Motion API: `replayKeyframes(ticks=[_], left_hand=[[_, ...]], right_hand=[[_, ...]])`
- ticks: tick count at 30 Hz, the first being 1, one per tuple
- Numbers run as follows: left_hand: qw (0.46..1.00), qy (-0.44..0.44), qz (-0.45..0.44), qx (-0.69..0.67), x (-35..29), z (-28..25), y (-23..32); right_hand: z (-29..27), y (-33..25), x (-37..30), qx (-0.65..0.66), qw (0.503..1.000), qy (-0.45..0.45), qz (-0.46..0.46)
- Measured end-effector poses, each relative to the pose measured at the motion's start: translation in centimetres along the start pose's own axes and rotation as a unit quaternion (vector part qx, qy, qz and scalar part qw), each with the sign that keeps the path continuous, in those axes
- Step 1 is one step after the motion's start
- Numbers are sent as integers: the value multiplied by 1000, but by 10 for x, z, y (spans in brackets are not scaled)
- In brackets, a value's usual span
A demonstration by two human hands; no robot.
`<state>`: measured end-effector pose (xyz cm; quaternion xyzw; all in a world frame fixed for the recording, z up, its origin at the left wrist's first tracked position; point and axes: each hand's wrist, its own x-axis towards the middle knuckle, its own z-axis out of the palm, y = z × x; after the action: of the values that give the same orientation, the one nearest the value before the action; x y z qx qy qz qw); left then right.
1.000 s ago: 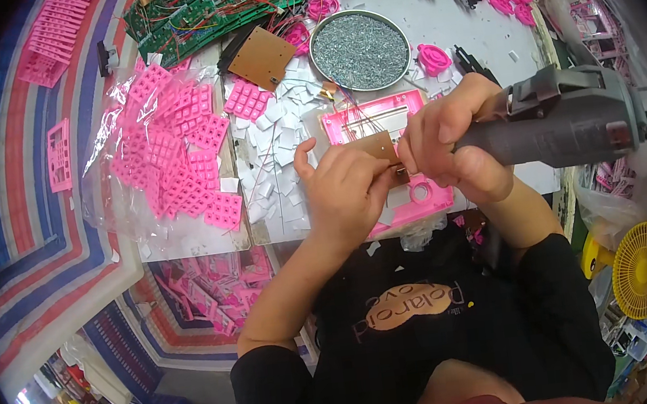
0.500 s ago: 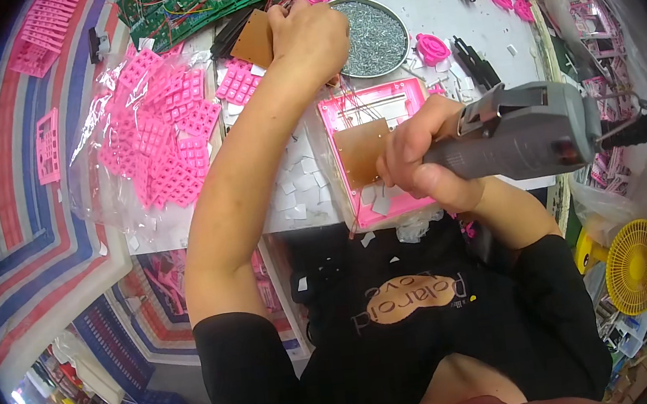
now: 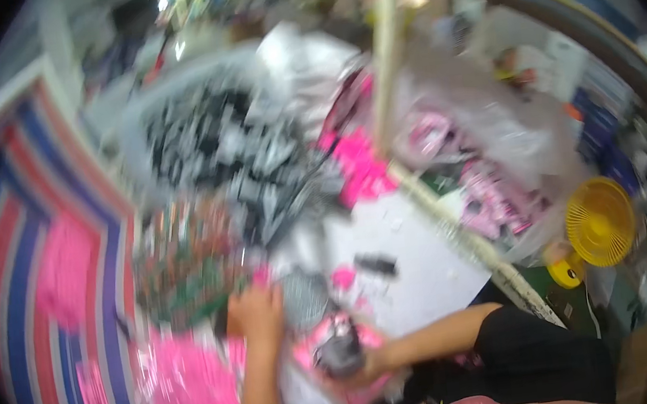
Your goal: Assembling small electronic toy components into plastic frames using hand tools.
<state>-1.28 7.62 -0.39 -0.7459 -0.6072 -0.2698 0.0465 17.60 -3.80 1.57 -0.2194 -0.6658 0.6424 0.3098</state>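
The power tool (image 3: 341, 355) is dark grey, the heaped parts (image 3: 193, 388) bright pink, the desk (image 3: 420, 275) white, the fan (image 3: 599, 221) yellow, the sleeve (image 3: 544, 352) black; the sheet (image 3: 13, 317) bears red, white and blue stripes.

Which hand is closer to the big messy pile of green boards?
Left. The left hand is close by the green boards, at the pile's lower right; the right hand, holding the grey tool, is farther off to the right.

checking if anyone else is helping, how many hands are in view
2: left hand beside the round dish, right hand holding the grey tool; blur could hide others.
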Motion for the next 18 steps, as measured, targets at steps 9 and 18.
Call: replayKeyframes(ticks=[9, 18], left_hand=[[958, 32, 27, -282, -83, -64, 20], [900, -78, -97, -418, -172, -84, 60]], right_hand=[[0, 47, 27, 114, 989, 80, -46], [8, -48, 18, 183, 981, 63, -33]])
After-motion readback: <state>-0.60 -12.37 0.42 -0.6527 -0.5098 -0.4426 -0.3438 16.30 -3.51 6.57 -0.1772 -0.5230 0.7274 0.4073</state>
